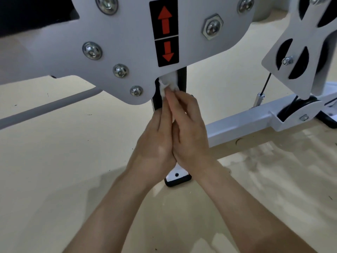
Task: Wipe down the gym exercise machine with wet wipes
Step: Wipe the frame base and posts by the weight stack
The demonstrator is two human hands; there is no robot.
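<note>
Beige floor point(54, 161) fills the lower frame. The machine's grey side plate point(127, 42) spans the upper left and centre. A white base beam point(237, 125) runs centre to right, and a pulley bracket point(300, 42) with its cable sits upper right. A black upright post point(182, 79) drops from under the plate at centre to a foot point(177, 178) on the floor. Both hands are at that post, mid-frame: left hand point(156, 141) and right hand point(190, 134) are side by side and touching, with fingers extended up along it. The fingertips press the white wet wipe point(168, 82) into the notch where the plate's lower edge meets the post. I read the two-hand stack as a way to get push force and reach into a narrow gap. Neither hand looks clenched; the thumbs are hidden, so I can't rule out a pinch. The arrow sticker point(165, 31) above suggests the carriage slides on this post, so grime probably collects there. The bolt heads point(92, 51) on the plate probably still need a pass.
</note>
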